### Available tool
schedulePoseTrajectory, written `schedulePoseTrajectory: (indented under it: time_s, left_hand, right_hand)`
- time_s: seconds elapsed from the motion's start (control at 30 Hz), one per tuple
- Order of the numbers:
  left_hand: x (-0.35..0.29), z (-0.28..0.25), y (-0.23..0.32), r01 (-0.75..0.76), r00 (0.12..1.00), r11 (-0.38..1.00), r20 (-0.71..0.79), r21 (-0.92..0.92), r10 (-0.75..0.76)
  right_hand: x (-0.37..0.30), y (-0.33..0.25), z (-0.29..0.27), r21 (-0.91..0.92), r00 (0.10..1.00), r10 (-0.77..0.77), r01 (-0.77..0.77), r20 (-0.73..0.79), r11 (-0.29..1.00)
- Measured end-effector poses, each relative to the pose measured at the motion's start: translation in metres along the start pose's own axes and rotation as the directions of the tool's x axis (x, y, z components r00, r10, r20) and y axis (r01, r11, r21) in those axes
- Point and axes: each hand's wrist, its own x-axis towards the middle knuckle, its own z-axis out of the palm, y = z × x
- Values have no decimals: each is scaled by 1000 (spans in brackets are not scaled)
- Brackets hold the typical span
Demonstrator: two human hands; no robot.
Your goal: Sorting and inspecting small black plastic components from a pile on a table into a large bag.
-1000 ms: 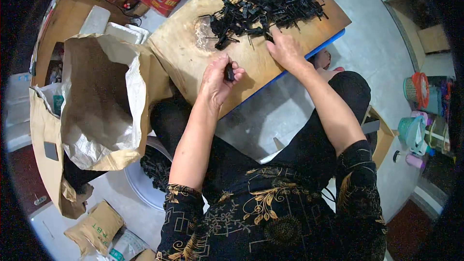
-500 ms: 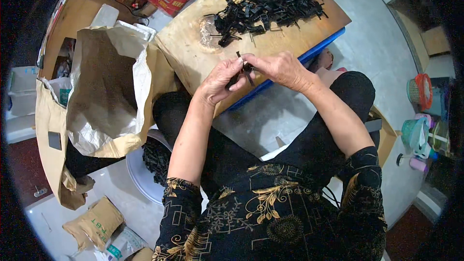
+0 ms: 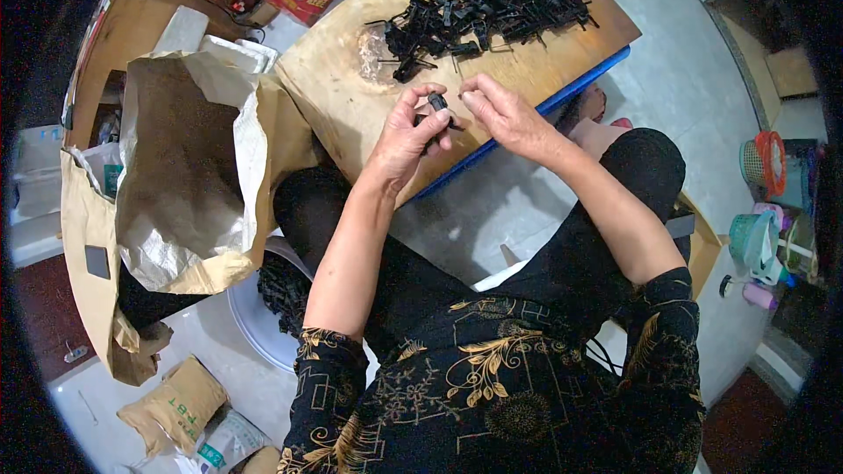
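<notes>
Over the near edge of the wooden board [image 3: 329,70], my left hand [image 3: 402,145] pinches a small black plastic part [image 3: 437,102] between thumb and fingers. A thin dark end of it pokes out toward the right. My right hand [image 3: 514,127] is a short gap away, thumb and fingertips pressed together; whether something tiny is between them is hidden. Beyond both hands, a heap of similar black plastic parts [image 3: 492,4], with thin stems sticking out, covers the far part of the board.
At left a large open paper sack [image 3: 255,184] with a pale lining leans against the board. Beside my left leg stands a white tub [image 3: 250,325] holding black pieces. Filled bags [image 3: 176,404] lie on the floor at lower left. Baskets [image 3: 753,241] stand far right. Blue edging [image 3: 492,151] runs under the board.
My hands have come apart: the right has drawn off the black part and closed in a pinch to the right. The left has kept hold, turning the part upward.
</notes>
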Motion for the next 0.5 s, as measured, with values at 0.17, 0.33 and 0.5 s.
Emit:
schedulePoseTrajectory:
  time_s: [0.17, 0.33, 0.5]
  left_hand:
    - [2, 6, -2, -43, 994, 978, -87, 204, 61]
    - [9, 7, -10, -142, 987, 939, -32, 314, 159]
    - [14, 5, -11, -121, 988, 934, -51, 337, 147]
  right_hand:
    - [3, -4, 3, 190, 982, 128, -153, 140, 970]
    - [9, 4, 10, 59, 990, 41, -49, 134, 997]
    - [14, 1, 11, 40, 986, 86, -92, 141, 995]
